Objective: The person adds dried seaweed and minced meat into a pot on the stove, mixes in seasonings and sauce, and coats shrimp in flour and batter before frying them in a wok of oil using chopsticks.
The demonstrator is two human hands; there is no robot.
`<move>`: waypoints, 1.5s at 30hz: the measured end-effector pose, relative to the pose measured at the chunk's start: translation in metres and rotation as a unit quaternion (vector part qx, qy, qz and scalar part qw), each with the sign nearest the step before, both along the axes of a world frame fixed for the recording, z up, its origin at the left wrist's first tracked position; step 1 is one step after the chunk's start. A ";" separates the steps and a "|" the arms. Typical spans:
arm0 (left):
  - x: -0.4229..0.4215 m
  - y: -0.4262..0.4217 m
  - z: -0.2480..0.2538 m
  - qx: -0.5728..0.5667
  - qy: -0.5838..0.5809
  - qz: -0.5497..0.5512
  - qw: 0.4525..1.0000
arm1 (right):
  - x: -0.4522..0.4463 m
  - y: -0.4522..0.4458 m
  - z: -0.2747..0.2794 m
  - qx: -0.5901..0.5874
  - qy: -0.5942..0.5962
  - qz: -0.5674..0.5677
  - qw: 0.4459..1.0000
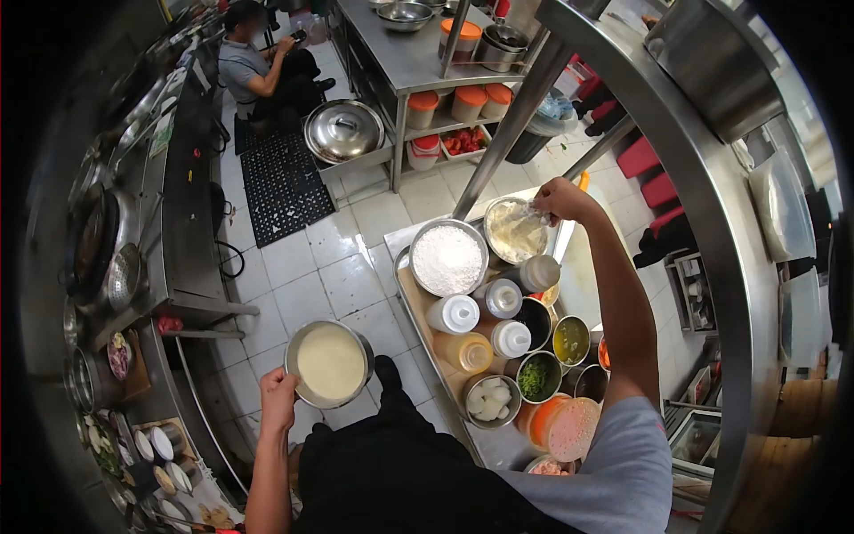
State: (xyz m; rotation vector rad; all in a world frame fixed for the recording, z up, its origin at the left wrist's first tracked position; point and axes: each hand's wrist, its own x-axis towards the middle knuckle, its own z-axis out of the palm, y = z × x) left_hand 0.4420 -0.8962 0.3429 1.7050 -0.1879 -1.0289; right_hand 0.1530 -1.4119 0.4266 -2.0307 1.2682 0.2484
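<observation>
My left hand [277,396] grips the rim of a metal bowl [292,356] of smooth, pale cream liquid [331,363], held above the floor. On the far side of the work table, my right hand [566,199] is closed at the edge of another metal bowl [490,245]. That bowl contains a pale yellow, lumpy mass [516,230]. Something whitish and filmy shows at my right fingertips; I cannot make out what it is. Directly left of that bowl stands a bowl of white powder [447,256].
White-topped squeeze bottles [453,313], a pot of chopped greens [537,377] and a bowl of white chunks [491,400] crowd the table. A steel post [511,120] rises behind it. A person [253,67] sits at the upper left, near a black mat [283,189].
</observation>
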 end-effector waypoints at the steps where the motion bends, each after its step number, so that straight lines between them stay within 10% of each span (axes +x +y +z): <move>1: -0.001 -0.004 0.003 -0.002 0.002 0.006 1.000 | -0.001 -0.001 0.004 -0.003 -0.028 -0.010 1.000; 17: 0.001 -0.039 -0.002 -0.043 -0.014 0.038 0.998 | 0.025 0.065 0.115 -0.129 -0.188 0.075 0.971; 31: 0.011 0.056 0.022 -0.123 -0.085 0.121 0.981 | 0.188 0.336 0.178 0.062 -0.182 0.335 0.922; 45: 0.011 0.325 0.077 0.015 -0.253 0.303 0.919 | 0.337 0.642 0.003 -0.188 -0.260 0.737 0.595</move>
